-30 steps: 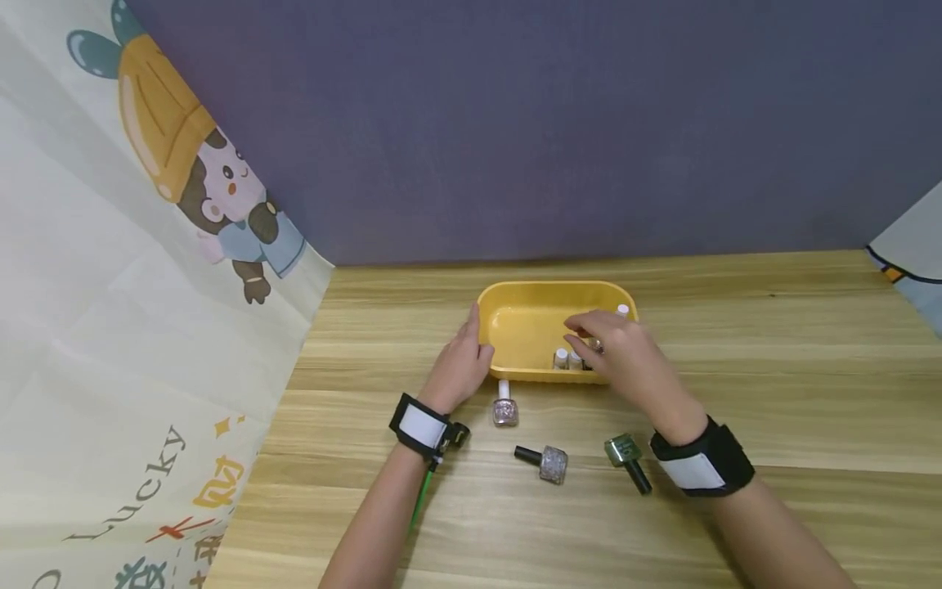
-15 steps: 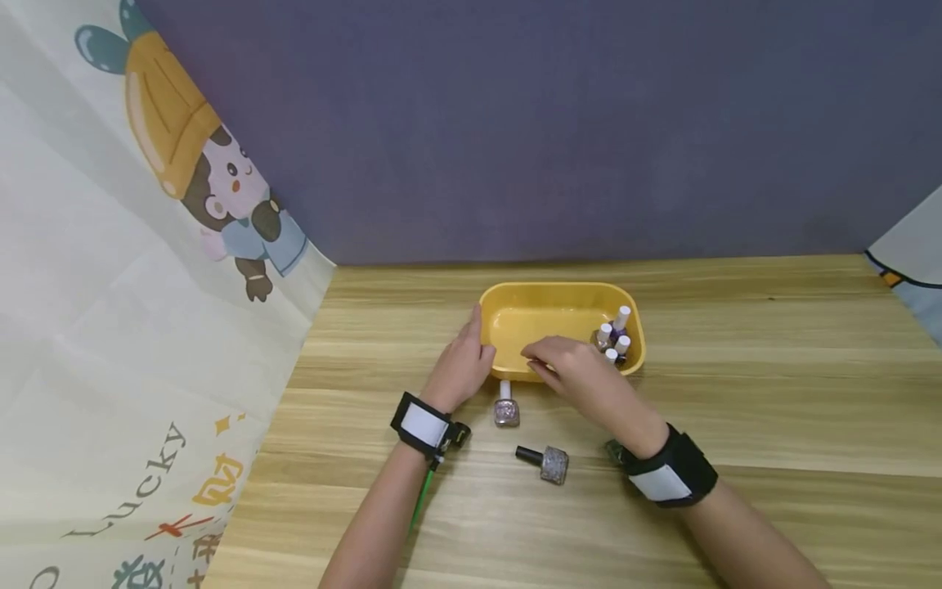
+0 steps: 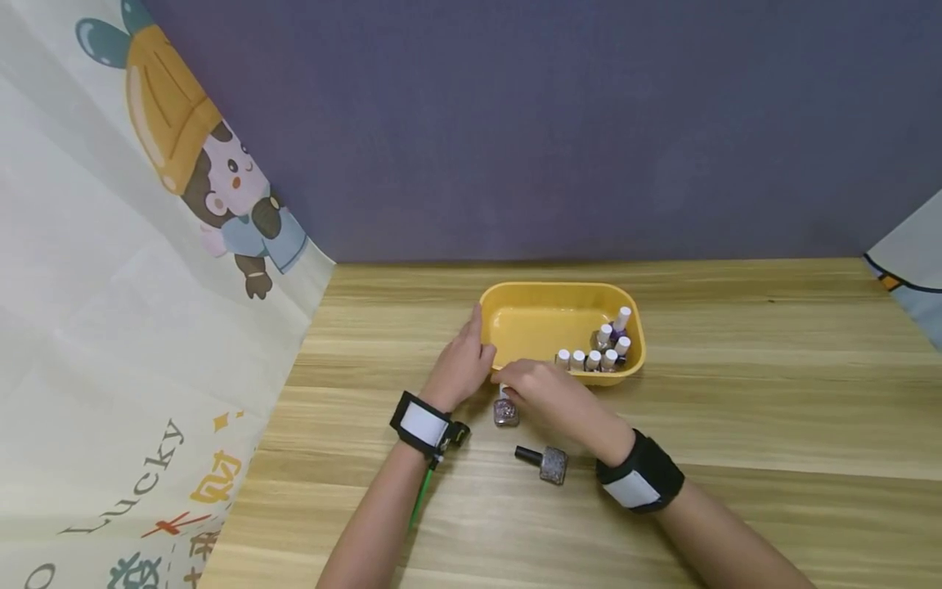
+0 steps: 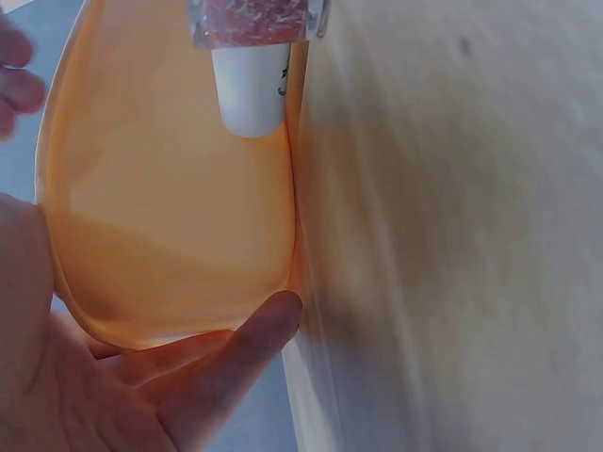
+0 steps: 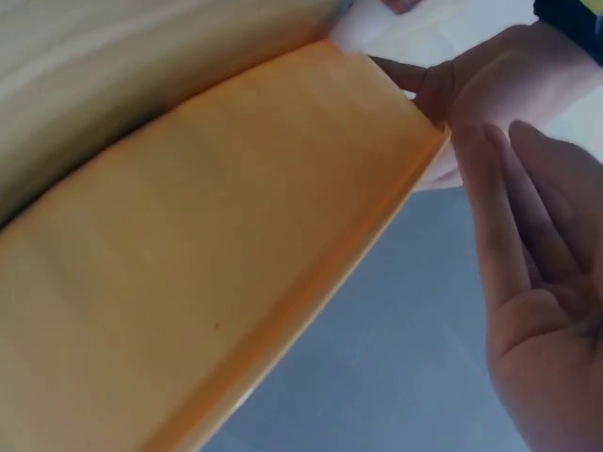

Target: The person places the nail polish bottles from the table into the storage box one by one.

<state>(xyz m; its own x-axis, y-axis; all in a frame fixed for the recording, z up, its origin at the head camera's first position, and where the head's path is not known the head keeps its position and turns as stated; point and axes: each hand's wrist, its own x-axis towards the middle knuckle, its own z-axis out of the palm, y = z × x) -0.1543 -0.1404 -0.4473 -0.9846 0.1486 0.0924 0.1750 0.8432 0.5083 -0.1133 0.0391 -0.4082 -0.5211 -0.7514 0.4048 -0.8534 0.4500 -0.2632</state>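
Note:
A yellow plastic tray (image 3: 524,331) stands on the table with several white-capped nail polish bottles (image 3: 603,335) inside at its right end and along the near wall. My left hand (image 3: 455,372) rests against the tray's left end, fingers extended along the side, thumb touching the near corner. Just outside the near wall is a pinkish glitter nail polish bottle (image 3: 505,413), its white cap (image 4: 250,94) toward the tray. My right hand (image 3: 555,401) hovers over that cap; in the right wrist view its fingertips (image 5: 490,141) hold nothing.
A silver glitter nail polish bottle (image 3: 552,465) with a black cap lies on the wooden table (image 3: 773,393), nearer the person. A dark backdrop (image 3: 552,131) rises behind the table, and a printed cloth (image 3: 132,327) hangs at the left.
My right hand has moved left and nearer, from inside the tray to the bottle outside it. The bottles in the tray came into view; the green bottle is now hidden. My left hand has stayed.

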